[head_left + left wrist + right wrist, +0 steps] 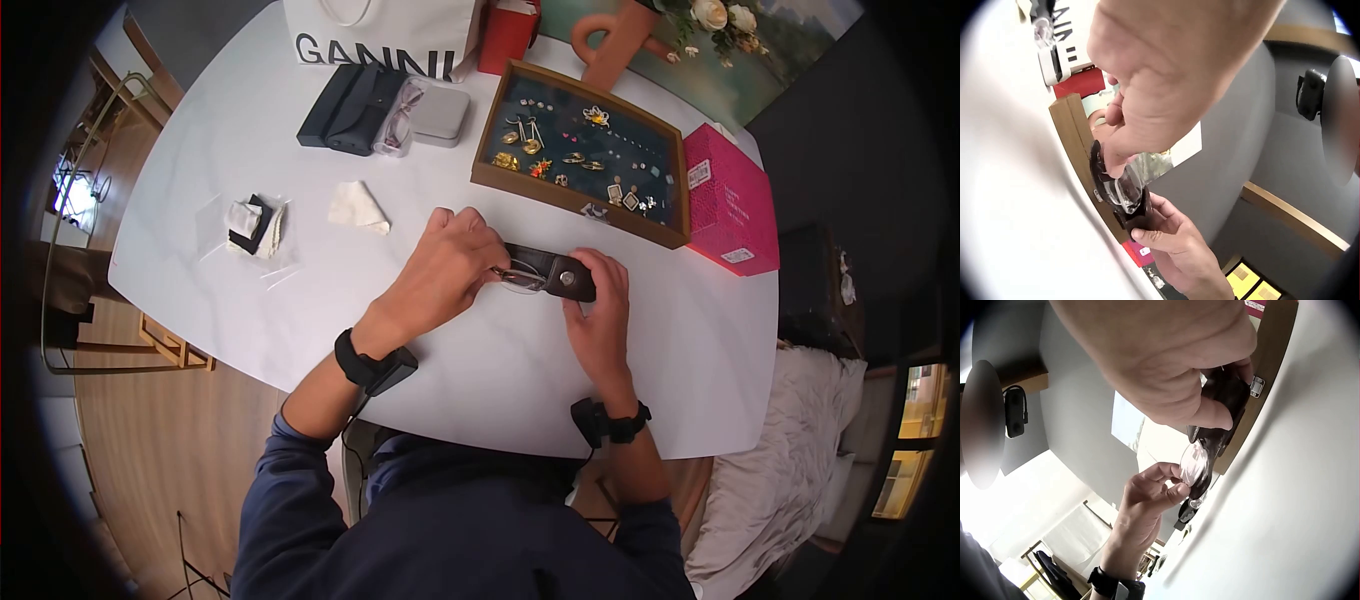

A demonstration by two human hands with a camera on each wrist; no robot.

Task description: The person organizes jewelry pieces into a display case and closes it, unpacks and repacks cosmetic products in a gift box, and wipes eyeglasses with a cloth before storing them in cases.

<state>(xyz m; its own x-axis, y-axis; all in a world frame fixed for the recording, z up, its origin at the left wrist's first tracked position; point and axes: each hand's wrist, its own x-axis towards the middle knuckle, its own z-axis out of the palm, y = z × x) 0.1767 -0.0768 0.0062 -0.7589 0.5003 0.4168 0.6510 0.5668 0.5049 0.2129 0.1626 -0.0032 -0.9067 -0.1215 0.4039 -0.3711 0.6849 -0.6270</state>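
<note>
In the head view my left hand (450, 262) pinches a pair of eyeglasses (522, 279) at the end nearest it. My right hand (604, 325) grips a dark brown glasses case (577, 286) with a round metal snap, thumb on the near side and fingers over the far side. The eyeglasses lie along the case, partly within it. Seen from the left wrist, a clear lens (1125, 194) shows against the dark case (1139, 219). From the right wrist, the left fingertips are at the lens (1194, 462) and the right thumb lies along the case (1230, 394).
A wooden jewellery tray (580, 207) stands just beyond the hands, beside a pink box (735, 205). Further back are a black case (345, 110), a clear glasses holder (398, 118), a grey case (440, 113) and a paper bag (385, 30). Cloths (357, 208) lie at the left.
</note>
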